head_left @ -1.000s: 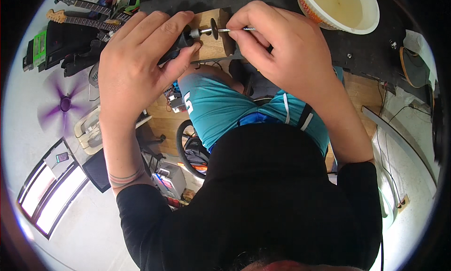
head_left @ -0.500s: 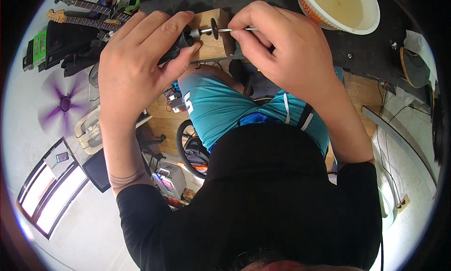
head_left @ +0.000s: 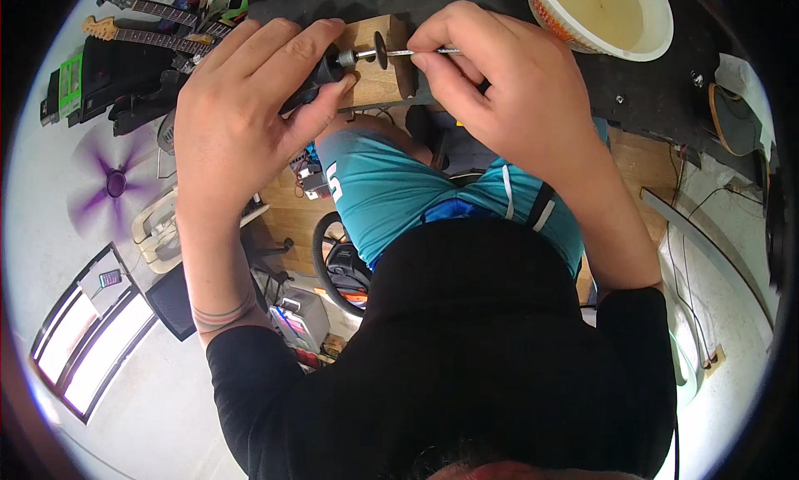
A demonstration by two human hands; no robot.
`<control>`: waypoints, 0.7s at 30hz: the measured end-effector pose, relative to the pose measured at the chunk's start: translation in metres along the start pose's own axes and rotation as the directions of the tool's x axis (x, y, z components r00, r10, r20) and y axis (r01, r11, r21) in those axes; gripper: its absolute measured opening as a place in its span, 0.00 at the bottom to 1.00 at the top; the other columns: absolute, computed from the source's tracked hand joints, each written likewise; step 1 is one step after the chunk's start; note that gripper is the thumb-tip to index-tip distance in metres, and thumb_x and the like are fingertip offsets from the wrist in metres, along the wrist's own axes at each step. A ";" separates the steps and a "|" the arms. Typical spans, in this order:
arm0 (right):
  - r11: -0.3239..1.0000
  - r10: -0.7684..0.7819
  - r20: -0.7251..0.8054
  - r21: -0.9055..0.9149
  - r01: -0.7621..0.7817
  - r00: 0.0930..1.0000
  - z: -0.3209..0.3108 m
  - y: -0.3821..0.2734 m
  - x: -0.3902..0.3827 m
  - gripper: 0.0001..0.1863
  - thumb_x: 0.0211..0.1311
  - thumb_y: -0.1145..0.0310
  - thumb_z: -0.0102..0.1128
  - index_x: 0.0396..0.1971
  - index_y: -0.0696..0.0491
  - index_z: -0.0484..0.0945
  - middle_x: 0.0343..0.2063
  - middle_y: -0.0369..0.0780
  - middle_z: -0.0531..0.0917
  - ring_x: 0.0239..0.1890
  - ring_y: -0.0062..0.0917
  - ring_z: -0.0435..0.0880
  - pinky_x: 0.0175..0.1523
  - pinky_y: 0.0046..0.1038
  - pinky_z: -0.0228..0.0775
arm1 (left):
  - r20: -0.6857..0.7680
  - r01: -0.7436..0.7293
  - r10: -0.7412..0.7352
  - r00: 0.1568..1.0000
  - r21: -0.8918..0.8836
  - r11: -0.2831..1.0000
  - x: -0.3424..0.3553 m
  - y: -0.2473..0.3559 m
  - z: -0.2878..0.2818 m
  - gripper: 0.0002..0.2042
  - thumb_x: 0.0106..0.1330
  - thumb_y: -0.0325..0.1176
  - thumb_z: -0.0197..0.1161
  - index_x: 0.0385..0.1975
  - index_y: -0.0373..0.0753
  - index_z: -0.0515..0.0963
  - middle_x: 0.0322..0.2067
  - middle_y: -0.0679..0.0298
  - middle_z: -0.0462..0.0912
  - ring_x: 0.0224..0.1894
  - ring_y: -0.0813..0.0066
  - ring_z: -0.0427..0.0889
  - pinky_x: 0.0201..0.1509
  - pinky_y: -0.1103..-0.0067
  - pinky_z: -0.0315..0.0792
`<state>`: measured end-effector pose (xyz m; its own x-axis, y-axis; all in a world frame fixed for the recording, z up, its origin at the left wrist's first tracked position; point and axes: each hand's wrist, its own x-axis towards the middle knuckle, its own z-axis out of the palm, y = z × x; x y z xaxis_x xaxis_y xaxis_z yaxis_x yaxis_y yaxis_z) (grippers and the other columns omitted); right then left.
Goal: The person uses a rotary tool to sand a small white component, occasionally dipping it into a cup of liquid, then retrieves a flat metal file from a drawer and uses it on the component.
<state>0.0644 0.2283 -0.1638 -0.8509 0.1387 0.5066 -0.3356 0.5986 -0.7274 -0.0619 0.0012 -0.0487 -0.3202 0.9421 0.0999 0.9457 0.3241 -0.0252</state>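
My left hand (head_left: 250, 114) is closed round a black rotary tool (head_left: 325, 79), resting over a light wooden block (head_left: 370, 93). The tool's metal shaft carries a thin dark disc (head_left: 380, 51) upright above the block. My right hand (head_left: 516, 97) pinches a thin metal rod (head_left: 401, 52) between thumb and forefinger, with the rod's end at the disc; whether they touch, I cannot tell.
The dark worktop (head_left: 632, 89) holds a white bowl (head_left: 599, 10) of yellowish liquid at upper right. Guitars (head_left: 150, 36) and dark gear lie at upper left, above a purple fan (head_left: 116, 183). My legs (head_left: 374, 189) are below the worktop's edge.
My right hand has shifted slightly rightward along with its pinch on the rod. My left hand and the rotary tool stay in place.
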 end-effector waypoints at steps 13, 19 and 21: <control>1.000 0.016 0.039 -0.028 -0.015 0.999 -0.003 -0.002 -0.002 0.05 0.74 0.67 0.75 0.44 0.48 0.86 0.31 0.40 0.91 0.36 0.41 0.93 0.41 0.44 0.83 | 0.010 0.045 -0.045 0.999 -0.044 0.998 -0.005 -0.001 0.001 0.24 0.66 0.34 0.83 0.63 0.40 0.91 0.45 0.58 0.91 0.46 0.54 0.89 0.51 0.64 0.84; 0.998 0.011 0.039 -0.068 -0.009 0.999 -0.009 -0.007 -0.002 0.06 0.73 0.66 0.75 0.43 0.47 0.86 0.31 0.40 0.90 0.37 0.41 0.93 0.42 0.44 0.82 | -0.035 0.070 -0.074 0.997 -0.107 0.992 -0.004 0.000 0.000 0.23 0.67 0.35 0.82 0.62 0.39 0.91 0.43 0.57 0.89 0.44 0.52 0.87 0.50 0.64 0.83; 0.997 0.019 0.056 -0.081 -0.014 0.998 -0.021 -0.023 -0.007 0.06 0.73 0.66 0.75 0.44 0.47 0.86 0.32 0.40 0.90 0.37 0.41 0.93 0.42 0.43 0.82 | -0.078 0.059 -0.068 0.995 -0.117 0.991 -0.003 0.000 0.002 0.23 0.67 0.35 0.82 0.61 0.39 0.91 0.43 0.57 0.88 0.43 0.52 0.86 0.50 0.64 0.82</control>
<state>0.0869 0.2302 -0.1409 -0.8785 0.1052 0.4660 -0.2897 0.6584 -0.6947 -0.0611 -0.0015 -0.0510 -0.3788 0.9081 0.1785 0.9252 0.3668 0.0975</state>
